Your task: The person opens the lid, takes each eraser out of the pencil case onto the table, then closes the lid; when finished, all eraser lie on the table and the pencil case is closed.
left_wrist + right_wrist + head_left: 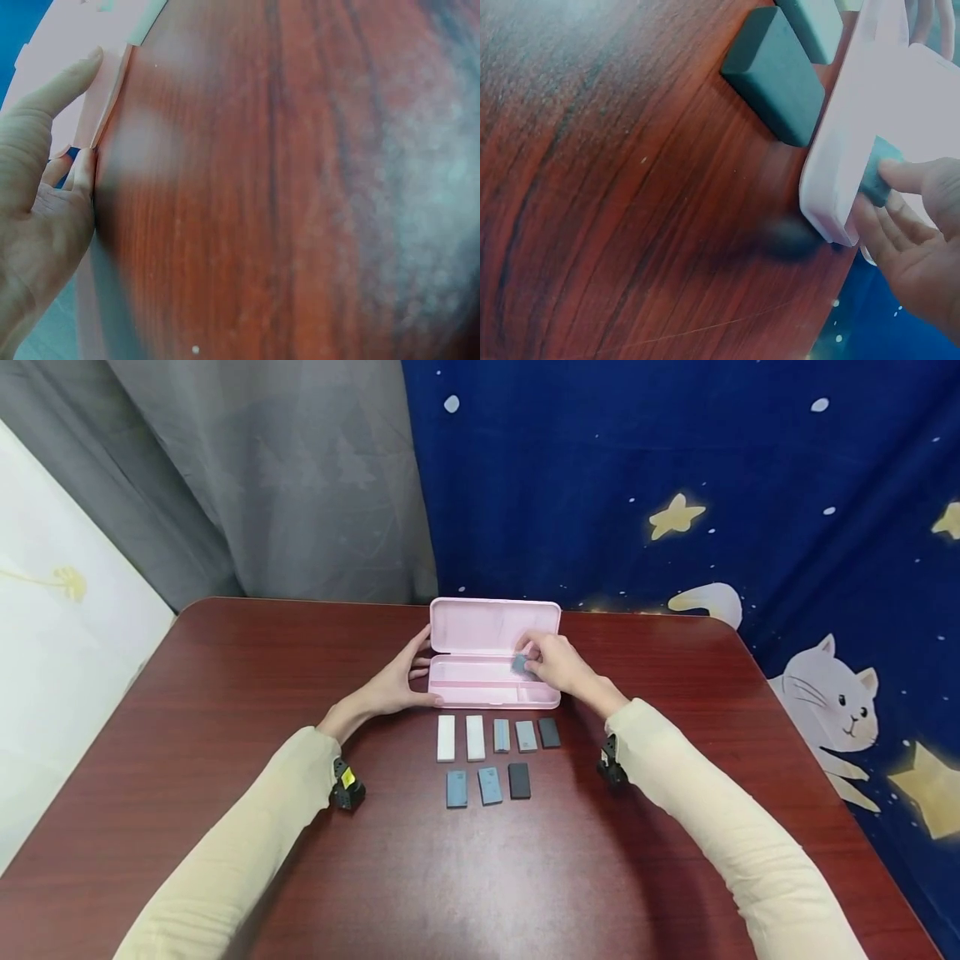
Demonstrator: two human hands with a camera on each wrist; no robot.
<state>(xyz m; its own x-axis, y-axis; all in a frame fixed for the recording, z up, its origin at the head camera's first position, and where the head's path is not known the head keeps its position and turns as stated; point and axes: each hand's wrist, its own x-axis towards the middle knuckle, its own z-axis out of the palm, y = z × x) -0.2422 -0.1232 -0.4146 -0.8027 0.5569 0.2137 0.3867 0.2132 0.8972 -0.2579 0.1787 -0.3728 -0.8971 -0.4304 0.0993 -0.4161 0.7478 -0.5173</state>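
A pink pencil box (pixel 480 704) lies on the table with its lid (pixel 483 625) raised at the back. My left hand (pixel 393 683) rests against the box's left end, thumb along the front corner and fairly straight fingers along the side. In the left wrist view the thumb (pixel 71 82) lies over the box's edge. My right hand (pixel 558 664) pinches a small blue-grey eraser-like block (pixel 520 664) between thumb and fingers, inside the box's right part. The right wrist view shows this block (pixel 880 169) at the fingertips, beyond the box's front wall (pixel 832 172).
In front of the box stand two rows of blocks: white blocks (pixel 446 739), grey-blue blocks (pixel 457 788) and dark blocks (pixel 519 781). A low divider (pixel 519 695) splits the box's front strip. Grey and blue curtains (pixel 540 485) hang behind the brown table (pixel 300 643).
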